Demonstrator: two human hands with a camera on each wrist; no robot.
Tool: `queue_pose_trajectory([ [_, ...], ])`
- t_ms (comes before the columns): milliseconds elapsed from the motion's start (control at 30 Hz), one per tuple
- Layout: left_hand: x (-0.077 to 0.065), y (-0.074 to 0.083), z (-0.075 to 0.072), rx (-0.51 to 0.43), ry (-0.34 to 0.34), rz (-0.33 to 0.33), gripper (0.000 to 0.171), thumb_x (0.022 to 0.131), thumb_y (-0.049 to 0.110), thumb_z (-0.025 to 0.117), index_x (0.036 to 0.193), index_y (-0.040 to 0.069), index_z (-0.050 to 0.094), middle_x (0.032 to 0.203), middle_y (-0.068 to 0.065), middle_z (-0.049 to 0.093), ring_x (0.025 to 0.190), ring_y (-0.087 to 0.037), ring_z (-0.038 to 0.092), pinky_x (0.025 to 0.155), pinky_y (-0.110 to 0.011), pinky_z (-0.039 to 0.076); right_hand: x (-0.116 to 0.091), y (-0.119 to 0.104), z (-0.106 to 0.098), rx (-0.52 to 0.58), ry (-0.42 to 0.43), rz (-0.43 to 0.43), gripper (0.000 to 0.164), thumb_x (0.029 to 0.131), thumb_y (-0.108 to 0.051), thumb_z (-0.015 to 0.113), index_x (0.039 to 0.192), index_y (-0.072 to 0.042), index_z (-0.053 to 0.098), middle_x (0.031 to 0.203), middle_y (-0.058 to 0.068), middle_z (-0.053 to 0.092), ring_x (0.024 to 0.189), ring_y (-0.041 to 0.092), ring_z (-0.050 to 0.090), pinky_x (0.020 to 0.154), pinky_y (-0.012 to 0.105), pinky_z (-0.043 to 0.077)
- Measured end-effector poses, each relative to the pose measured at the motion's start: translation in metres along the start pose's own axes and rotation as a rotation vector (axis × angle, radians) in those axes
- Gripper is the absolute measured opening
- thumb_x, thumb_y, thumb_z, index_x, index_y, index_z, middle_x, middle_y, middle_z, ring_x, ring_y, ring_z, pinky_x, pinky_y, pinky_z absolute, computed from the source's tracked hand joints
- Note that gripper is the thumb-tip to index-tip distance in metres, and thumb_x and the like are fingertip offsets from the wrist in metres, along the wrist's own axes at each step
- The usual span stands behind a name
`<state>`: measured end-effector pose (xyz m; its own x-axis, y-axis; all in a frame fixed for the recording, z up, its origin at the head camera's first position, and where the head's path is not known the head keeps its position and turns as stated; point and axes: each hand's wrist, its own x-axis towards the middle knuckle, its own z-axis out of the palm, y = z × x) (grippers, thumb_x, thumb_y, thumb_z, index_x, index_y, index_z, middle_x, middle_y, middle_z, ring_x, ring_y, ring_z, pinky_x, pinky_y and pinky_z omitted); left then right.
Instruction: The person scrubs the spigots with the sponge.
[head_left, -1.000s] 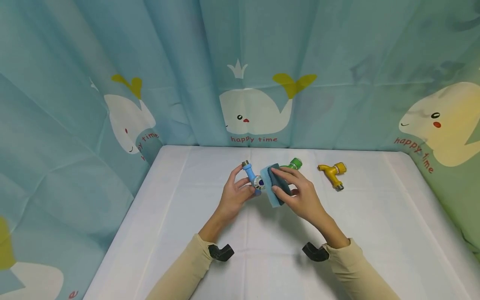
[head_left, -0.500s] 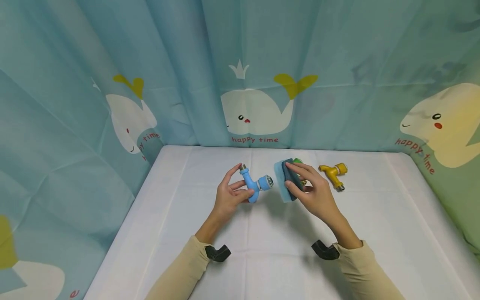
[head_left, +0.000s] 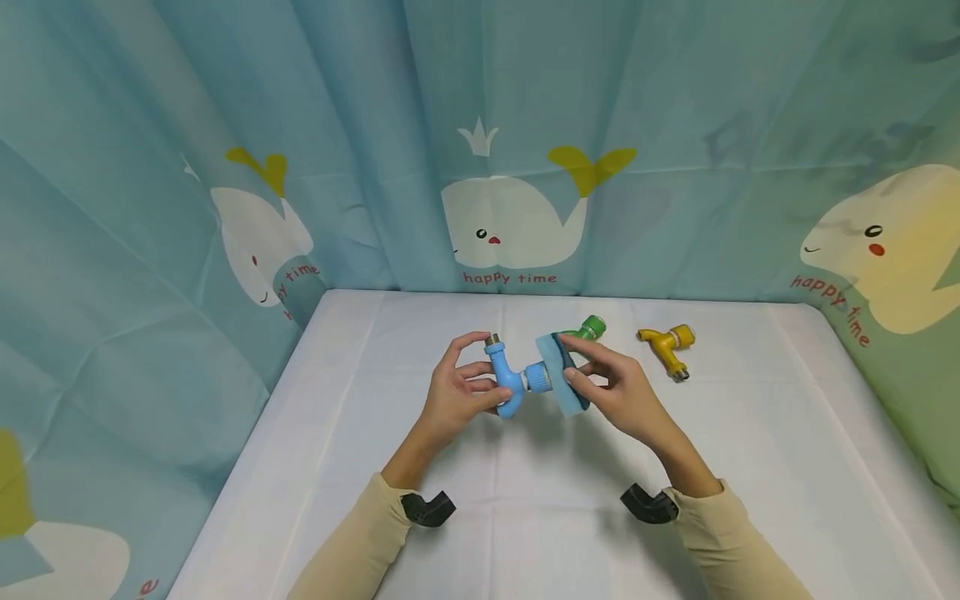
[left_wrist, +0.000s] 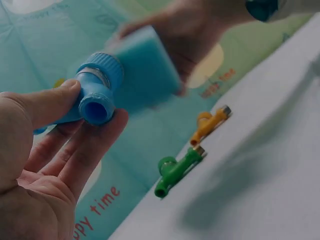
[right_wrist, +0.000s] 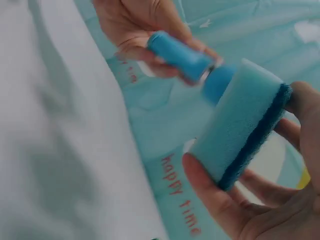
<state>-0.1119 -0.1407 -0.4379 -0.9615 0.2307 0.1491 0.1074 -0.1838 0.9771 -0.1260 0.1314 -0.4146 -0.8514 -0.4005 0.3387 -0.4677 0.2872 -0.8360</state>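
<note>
My left hand (head_left: 461, 387) grips a light blue faucet (head_left: 510, 382) above the table, thumb on its body and a finger at its metal threaded end. The faucet's ribbed knob (left_wrist: 102, 67) points right, toward the other hand. In my right hand (head_left: 618, 387) is a two-layer sponge (head_left: 561, 375), pale blue with a dark scouring side, pinched between thumb and fingers. The pale face of the sponge (right_wrist: 240, 120) lies against the end of the knob, which it hides. Motion blurs the sponge in the left wrist view.
A green faucet (head_left: 591, 327) lies behind the right hand, partly hidden by it and the sponge. To its right lies a yellow faucet (head_left: 667, 350). The white-covered table (head_left: 360, 417) meets a blue curtain (head_left: 360, 208) printed with whales at the back.
The sponge drew away to the right from the faucet, then came back left against its knob. The faucet has turned so its knob end faces right rather than toward the camera.
</note>
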Motion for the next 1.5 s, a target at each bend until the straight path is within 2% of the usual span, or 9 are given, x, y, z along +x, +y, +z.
queue_pose_trajectory([
  [100,-0.001,0.001,-0.001,-0.015,0.002,0.002,0.081,0.085,-0.014,0.076,0.152,0.013,0.039,0.112,-0.027,0.072,0.087,-0.023,0.076,0.066,-0.043,0.064,-0.002,0.005,-0.002,0.081,0.012,0.066,0.048,0.100,-0.006,0.066,0.147,-0.011,0.057,0.146,0.013,0.057,0.103,0.013,0.069,0.080,0.023,0.058],
  [233,0.000,0.001,-0.002,0.013,-0.003,0.007,0.080,0.086,-0.010,0.077,0.153,0.012,0.039,0.115,-0.030,0.070,0.092,-0.024,0.076,0.070,-0.045,0.064,0.000,0.002,-0.004,0.140,-0.007,0.058,0.048,0.101,-0.006,0.065,0.148,-0.009,0.057,0.146,0.016,0.057,0.107,0.014,0.068,0.083,0.023,0.057],
  [333,-0.001,0.000,-0.003,0.033,0.003,0.003,0.080,0.085,-0.010,0.078,0.153,0.012,0.040,0.117,-0.031,0.070,0.093,-0.024,0.076,0.069,-0.046,0.064,0.004,0.001,-0.005,0.060,-0.067,0.026,0.048,0.100,-0.008,0.068,0.147,-0.011,0.058,0.143,0.016,0.059,0.099,0.021,0.070,0.072,0.027,0.058],
  [433,-0.001,-0.003,-0.004,0.042,0.015,-0.006,0.081,0.085,-0.011,0.078,0.153,0.010,0.039,0.118,-0.030,0.069,0.092,-0.022,0.076,0.069,-0.045,0.064,0.007,0.002,-0.006,-0.033,-0.055,0.018,0.048,0.098,-0.010,0.071,0.144,-0.016,0.062,0.138,0.012,0.063,0.096,0.023,0.070,0.067,0.028,0.058],
  [700,0.001,-0.002,-0.004,-0.157,0.040,-0.021,0.083,0.088,-0.016,0.070,0.156,0.015,0.033,0.122,-0.034,0.066,0.087,-0.024,0.077,0.068,-0.041,0.064,0.010,0.001,-0.003,0.059,-0.054,0.047,0.049,0.100,-0.009,0.067,0.148,-0.014,0.057,0.145,0.011,0.059,0.100,0.019,0.068,0.077,0.024,0.056],
  [900,0.001,-0.004,-0.005,-0.081,0.052,-0.014,0.084,0.088,-0.013,0.073,0.157,0.013,0.033,0.123,-0.033,0.066,0.088,-0.025,0.077,0.068,-0.042,0.064,0.014,-0.003,-0.004,0.041,-0.025,0.009,0.048,0.099,-0.009,0.068,0.146,-0.014,0.059,0.144,0.013,0.059,0.101,0.026,0.068,0.071,0.027,0.057],
  [1100,0.003,-0.007,-0.005,-0.053,0.126,-0.015,0.082,0.086,-0.012,0.075,0.154,0.017,0.039,0.120,-0.029,0.069,0.085,-0.024,0.077,0.067,-0.043,0.064,0.021,-0.004,-0.005,-0.175,0.013,-0.036,0.047,0.094,-0.012,0.077,0.139,-0.015,0.066,0.136,0.011,0.063,0.107,0.026,0.064,0.079,0.046,0.059],
  [1233,0.006,-0.009,-0.003,0.011,0.114,0.030,0.081,0.085,-0.007,0.080,0.153,0.016,0.043,0.122,-0.027,0.069,0.085,-0.026,0.077,0.069,-0.045,0.064,0.024,-0.013,0.005,-0.257,0.073,-0.119,0.047,0.091,-0.016,0.080,0.137,-0.017,0.068,0.137,0.014,0.061,0.111,0.032,0.063,0.079,0.052,0.059],
  [1500,0.006,-0.007,0.007,0.091,0.146,0.138,0.072,0.083,-0.009,0.080,0.145,0.018,0.054,0.116,-0.024,0.072,0.089,-0.029,0.077,0.065,-0.042,0.064,0.019,-0.019,0.034,-0.573,0.148,-0.265,0.047,0.087,-0.029,0.083,0.132,-0.019,0.072,0.138,0.023,0.055,0.095,0.034,0.064,0.056,0.043,0.058],
])
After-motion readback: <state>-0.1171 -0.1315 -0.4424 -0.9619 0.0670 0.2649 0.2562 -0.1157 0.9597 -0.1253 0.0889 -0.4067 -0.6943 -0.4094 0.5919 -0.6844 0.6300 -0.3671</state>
